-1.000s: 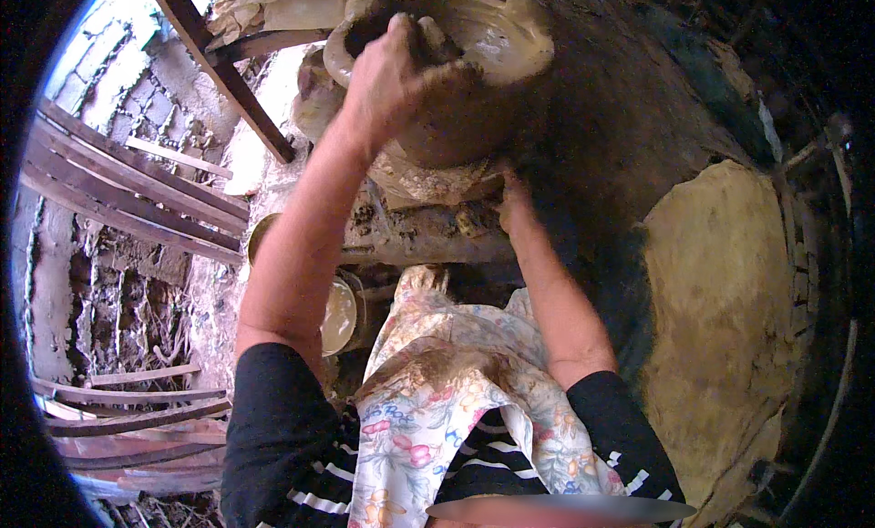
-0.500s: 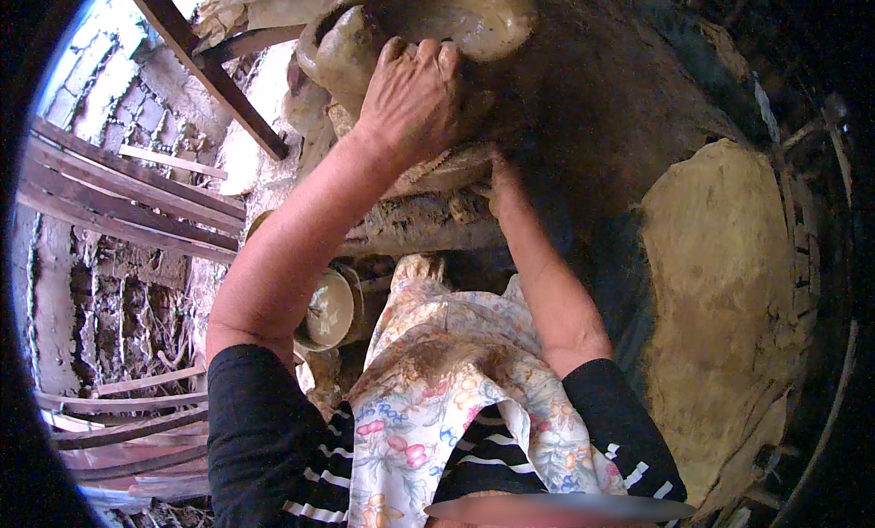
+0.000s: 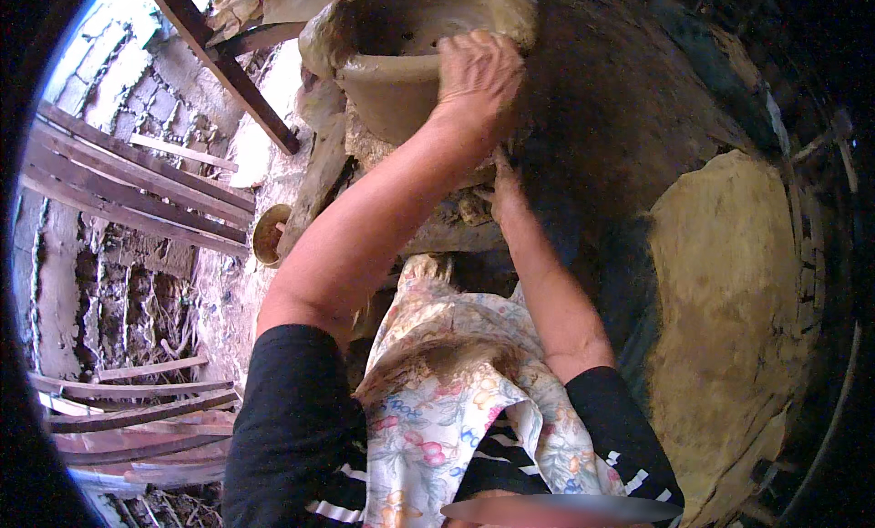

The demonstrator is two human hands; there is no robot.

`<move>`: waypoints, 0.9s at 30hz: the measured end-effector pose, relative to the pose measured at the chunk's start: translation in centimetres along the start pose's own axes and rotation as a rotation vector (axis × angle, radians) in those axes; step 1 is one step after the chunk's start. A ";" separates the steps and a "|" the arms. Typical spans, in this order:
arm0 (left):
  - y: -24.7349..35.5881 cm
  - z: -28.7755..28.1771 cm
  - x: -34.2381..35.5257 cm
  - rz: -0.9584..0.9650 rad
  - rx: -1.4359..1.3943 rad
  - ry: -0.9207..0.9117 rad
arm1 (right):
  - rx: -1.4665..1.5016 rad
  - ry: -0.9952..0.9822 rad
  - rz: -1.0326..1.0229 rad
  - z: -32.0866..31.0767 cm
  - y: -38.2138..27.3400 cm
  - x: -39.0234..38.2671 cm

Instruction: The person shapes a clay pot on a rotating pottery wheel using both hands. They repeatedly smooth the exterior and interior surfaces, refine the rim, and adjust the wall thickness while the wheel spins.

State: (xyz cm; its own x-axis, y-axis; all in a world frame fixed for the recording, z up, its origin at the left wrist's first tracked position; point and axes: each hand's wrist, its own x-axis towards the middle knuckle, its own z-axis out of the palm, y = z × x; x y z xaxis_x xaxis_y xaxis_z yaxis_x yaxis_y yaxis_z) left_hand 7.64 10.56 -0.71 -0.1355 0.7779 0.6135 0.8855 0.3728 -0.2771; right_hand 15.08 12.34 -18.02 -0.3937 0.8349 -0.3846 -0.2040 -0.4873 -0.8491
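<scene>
A wet clay pot (image 3: pixel 383 95) with a wide opening and lumps on its rim rests on a rough round base at the top middle. My left hand (image 3: pixel 478 72) grips the pot's near right rim, knuckles up, fingers bent over it. Lower down, my right hand (image 3: pixel 501 186) is at the edge of the base below the pot; its fingers are partly shadowed, and their grip is unclear. A muddy floral apron (image 3: pixel 428 400) covers my front.
Dark timbers (image 3: pixel 228 72) cross at upper left, with long planks (image 3: pixel 137 181) beside a broken wall. A yellowish bowl (image 3: pixel 272 236) sits left of my arm. A pale yellow sheet (image 3: pixel 720 327) lies at right, and a ledge (image 3: pixel 437 236) runs below the pot.
My left hand has moved rightward along the rim, from the left side to the right. The pot's lumps have shifted round, so it appears turned. My right hand stays low by the base.
</scene>
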 end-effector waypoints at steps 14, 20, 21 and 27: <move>-16.9 -4.1 4.3 0.076 0.054 -0.385 | -0.026 -0.078 -0.008 -1.7 0.7 1.7; -20.3 1.0 6.0 0.124 0.173 -0.442 | -0.113 0.057 -0.122 -1.4 2.0 1.8; -20.7 1.3 5.8 0.291 0.146 -0.410 | -0.116 0.070 -0.102 -1.3 2.2 2.0; -20.6 1.0 1.5 0.727 0.102 0.116 | -0.076 -0.009 -0.071 -1.6 2.5 2.1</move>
State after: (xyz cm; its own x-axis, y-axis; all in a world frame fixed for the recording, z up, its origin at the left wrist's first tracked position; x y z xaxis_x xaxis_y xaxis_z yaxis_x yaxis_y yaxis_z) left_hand -11.27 4.55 5.25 0.5219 0.7900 0.3217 0.6876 -0.1665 -0.7068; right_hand 15.14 13.33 -21.53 -0.3891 0.8640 -0.3197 -0.1630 -0.4061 -0.8992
